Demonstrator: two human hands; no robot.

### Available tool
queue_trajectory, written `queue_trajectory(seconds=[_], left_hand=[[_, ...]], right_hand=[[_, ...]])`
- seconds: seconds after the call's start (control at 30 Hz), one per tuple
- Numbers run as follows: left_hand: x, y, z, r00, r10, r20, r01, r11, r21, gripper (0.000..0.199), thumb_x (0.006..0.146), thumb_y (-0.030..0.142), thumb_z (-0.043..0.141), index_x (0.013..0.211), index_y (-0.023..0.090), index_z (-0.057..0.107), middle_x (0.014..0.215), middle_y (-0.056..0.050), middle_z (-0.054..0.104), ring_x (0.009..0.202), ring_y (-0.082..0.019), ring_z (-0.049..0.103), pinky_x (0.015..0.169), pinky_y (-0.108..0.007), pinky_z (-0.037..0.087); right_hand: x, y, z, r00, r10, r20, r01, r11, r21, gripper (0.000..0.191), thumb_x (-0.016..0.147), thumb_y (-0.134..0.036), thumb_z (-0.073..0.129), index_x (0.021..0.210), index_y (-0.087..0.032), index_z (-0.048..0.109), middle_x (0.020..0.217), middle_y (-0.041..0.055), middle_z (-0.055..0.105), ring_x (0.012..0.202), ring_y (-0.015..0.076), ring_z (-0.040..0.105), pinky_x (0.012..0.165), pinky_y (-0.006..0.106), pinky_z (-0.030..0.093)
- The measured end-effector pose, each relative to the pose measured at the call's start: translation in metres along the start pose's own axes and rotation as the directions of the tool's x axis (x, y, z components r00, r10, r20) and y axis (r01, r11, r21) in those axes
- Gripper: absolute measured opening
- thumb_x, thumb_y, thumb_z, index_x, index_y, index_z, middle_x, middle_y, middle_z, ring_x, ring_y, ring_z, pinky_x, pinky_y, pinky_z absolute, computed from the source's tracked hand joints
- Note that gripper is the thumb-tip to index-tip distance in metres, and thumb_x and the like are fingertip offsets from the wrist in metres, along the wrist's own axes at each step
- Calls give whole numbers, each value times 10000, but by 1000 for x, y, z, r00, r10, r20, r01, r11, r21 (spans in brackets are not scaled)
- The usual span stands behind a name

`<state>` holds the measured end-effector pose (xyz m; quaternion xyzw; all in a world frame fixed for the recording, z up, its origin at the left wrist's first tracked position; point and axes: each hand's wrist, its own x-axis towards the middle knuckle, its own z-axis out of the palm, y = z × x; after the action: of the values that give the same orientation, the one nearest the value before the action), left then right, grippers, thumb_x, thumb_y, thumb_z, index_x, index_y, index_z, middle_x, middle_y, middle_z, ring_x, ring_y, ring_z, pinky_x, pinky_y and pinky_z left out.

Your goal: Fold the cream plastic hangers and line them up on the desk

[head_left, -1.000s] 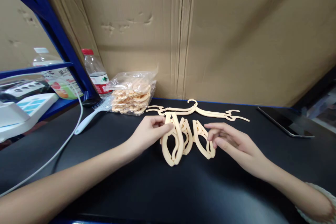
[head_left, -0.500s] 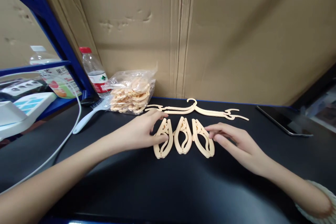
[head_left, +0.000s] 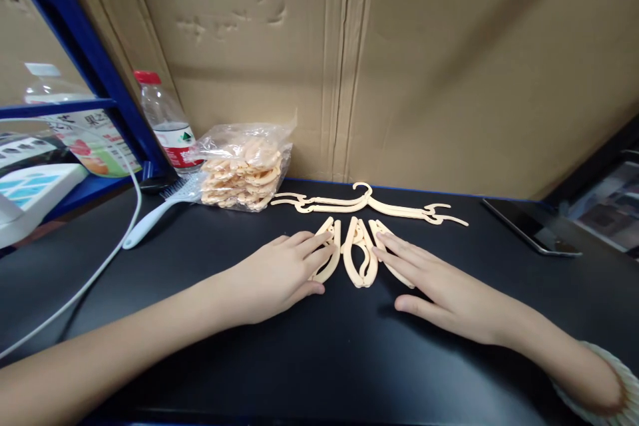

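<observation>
Three folded cream plastic hangers lie in a row on the black table. My left hand (head_left: 279, 276) rests flat over the left folded hanger (head_left: 337, 246), its fingers stretched out and covering much of it. The middle folded hanger (head_left: 350, 266) lies uncovered between my hands. Over the right folded hanger (head_left: 399, 274) my right hand (head_left: 442, 286) is spread, with fingertips on its upper part and the thumb apart. Behind the row lies an unfolded hanger (head_left: 399, 212) of the same colour, its hook pointing to the back and its arms stretched sideways.
A clear bag of folded hangers (head_left: 242, 176) stands at the back left. Near it are a red-capped bottle (head_left: 172, 136) and a pale blue hairbrush (head_left: 154, 216). A white cable (head_left: 107, 286) crosses the left side. A dark tablet-like device (head_left: 529, 226) lies at right. Cardboard (head_left: 449, 66) walls the back.
My left hand has come down onto the left folded hanger, and my right hand has spread over the right one. The left and middle hangers have shifted right, closing up the row.
</observation>
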<state>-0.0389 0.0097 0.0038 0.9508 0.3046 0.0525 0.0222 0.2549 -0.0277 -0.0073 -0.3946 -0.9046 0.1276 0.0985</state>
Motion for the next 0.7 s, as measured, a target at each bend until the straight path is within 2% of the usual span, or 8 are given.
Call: queue_trajectory(seconds=[0.17, 0.3, 0.33, 0.4, 0.47, 0.57, 0.63, 0.7], left_hand=[[8, -2, 11, 997, -14, -75, 17, 999, 39, 492, 936, 454, 462, 1368, 217, 454, 1425, -100, 469, 1245, -286, 457, 982, -406, 406], [12, -3, 14, 997, -35, -70, 36, 999, 19, 526, 938, 469, 448, 1406, 236, 392, 1496, -97, 366, 1285, -293, 419, 985, -433, 406], [12, -4, 13, 996, -38, -85, 39, 999, 1, 566, 928, 484, 462, 1427, 238, 357, 1520, -105, 319, 1308, -296, 397, 1000, -437, 398], [13, -7, 10, 989, -56, -135, 50, 998, -48, 606, 921, 496, 468, 1446, 230, 323, 1541, -115, 265, 1353, -287, 347, 1052, -433, 362], [15, -14, 7, 976, -97, -196, 80, 992, -95, 550, 943, 474, 422, 1419, 203, 372, 1514, -114, 322, 1362, -262, 340, 1099, -413, 319], [19, -31, 7, 940, -211, -267, 180, 974, -136, 510, 960, 431, 370, 1380, 146, 412, 1425, -132, 452, 1297, -257, 432, 1084, -410, 346], [22, -45, 10, 920, -273, -281, 241, 960, -144, 524, 948, 398, 381, 1388, 113, 390, 1377, -156, 496, 1242, -278, 483, 1040, -433, 389], [26, -56, 14, 918, -287, -273, 254, 956, -150, 506, 931, 360, 391, 1366, 103, 413, 1319, -163, 540, 1186, -286, 520, 998, -443, 422]], right_hand=[[0, 3, 2, 997, 72, 8, -72, 997, -40, 684, 931, -503, 468, 1499, -214, 219, 1562, 89, 102, 1430, 296, 98, 1141, 531, 195], [2, 2, 5, 996, 89, 16, -88, 994, -60, 718, 932, -534, 440, 1508, -190, 185, 1564, 112, 99, 1434, 300, 87, 1136, 547, 198], [2, 3, 5, 997, 75, -16, -76, 996, -54, 699, 938, -521, 436, 1506, -191, 197, 1564, 114, 121, 1434, 299, 104, 1134, 544, 211], [4, 9, 2, 986, 57, -156, -66, 997, -50, 612, 956, -474, 419, 1484, -194, 284, 1552, 117, 203, 1425, 290, 179, 1130, 526, 246], [6, 22, -4, 934, 66, -352, -93, 994, -61, 482, 970, -412, 400, 1398, -195, 444, 1485, 120, 361, 1371, 280, 322, 1112, 510, 298], [6, 52, -14, 812, 137, -567, -189, 981, -33, 326, 946, -358, 434, 1146, -201, 639, 1217, 107, 613, 1140, 268, 556, 989, 474, 440], [5, 71, -19, 732, 256, -631, -280, 958, 63, 277, 914, -338, 464, 1031, -198, 672, 1057, 94, 680, 962, 253, 632, 856, 420, 512], [4, 87, -19, 667, 370, -646, -358, 920, 158, 256, 883, -307, 473, 976, -191, 681, 982, 88, 701, 852, 236, 652, 765, 373, 526]])
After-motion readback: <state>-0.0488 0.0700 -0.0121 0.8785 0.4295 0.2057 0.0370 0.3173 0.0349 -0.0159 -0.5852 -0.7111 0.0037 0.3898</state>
